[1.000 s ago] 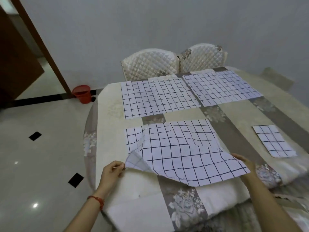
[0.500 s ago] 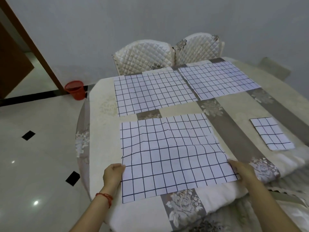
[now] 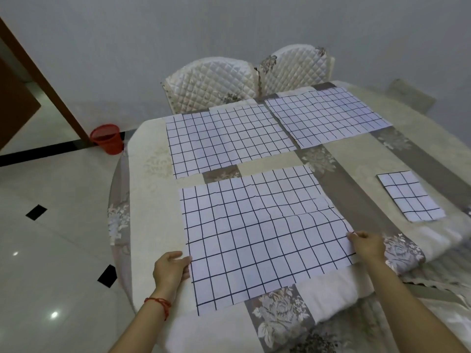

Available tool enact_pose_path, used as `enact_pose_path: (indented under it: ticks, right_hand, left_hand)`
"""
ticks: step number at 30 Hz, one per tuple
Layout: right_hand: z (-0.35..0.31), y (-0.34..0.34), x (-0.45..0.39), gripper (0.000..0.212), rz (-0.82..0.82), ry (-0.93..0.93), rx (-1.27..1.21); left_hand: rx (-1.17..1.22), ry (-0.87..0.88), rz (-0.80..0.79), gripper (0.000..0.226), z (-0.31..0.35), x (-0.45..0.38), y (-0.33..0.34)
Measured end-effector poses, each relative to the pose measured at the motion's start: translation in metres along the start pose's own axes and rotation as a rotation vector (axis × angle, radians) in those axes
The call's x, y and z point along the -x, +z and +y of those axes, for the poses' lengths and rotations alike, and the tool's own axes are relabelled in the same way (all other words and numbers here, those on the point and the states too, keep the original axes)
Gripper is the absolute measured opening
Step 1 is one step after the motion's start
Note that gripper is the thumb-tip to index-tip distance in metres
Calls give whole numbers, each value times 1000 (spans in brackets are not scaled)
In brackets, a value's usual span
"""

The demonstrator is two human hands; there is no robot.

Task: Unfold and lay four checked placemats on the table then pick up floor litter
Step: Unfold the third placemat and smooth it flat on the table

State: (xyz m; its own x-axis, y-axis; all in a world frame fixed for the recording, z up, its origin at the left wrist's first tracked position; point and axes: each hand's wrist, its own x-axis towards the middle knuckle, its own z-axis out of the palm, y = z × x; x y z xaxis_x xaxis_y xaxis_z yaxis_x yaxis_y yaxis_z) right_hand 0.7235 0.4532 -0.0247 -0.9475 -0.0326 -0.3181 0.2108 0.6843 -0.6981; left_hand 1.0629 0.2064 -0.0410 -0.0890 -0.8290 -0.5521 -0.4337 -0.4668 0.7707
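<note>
Left hand (image 3: 171,270) and right hand (image 3: 368,245) pinch the side edges of the third checked placemat (image 3: 262,238), flat at the table's (image 3: 150,194) 6 o'clock. A folded placemat (image 3: 410,196) lies at 3 o'clock. The red bin's (image 3: 107,138) contents are hidden.

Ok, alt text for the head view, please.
Both hands, left hand and right hand, hold the side edges of the third checked placemat flat on the table; two lie beyond, a folded placemat waits right.

Both forearms reach forward, the left hand (image 3: 171,270) (a red string round its wrist) and the right hand (image 3: 368,244) each pinching an opposite edge of the near placemat (image 3: 260,240).
</note>
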Motion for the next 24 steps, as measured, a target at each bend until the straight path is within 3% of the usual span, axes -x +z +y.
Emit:
enact_pose_path:
  ticks: [9, 18, 24]
  right_hand:
    - [-7, -9, -18, 26, -44, -67, 31]
    - [-29, 1, -68, 33, -253, -199, 36]
    - [-22, 3, -85, 28, -303, -318, 113]
  left_hand:
    - [-92, 48, 88, 27, -5, 4, 19]
    - [-192, 92, 202, 15, -3, 20, 43]
    - [-219, 100, 338, 17, 1, 22, 51]
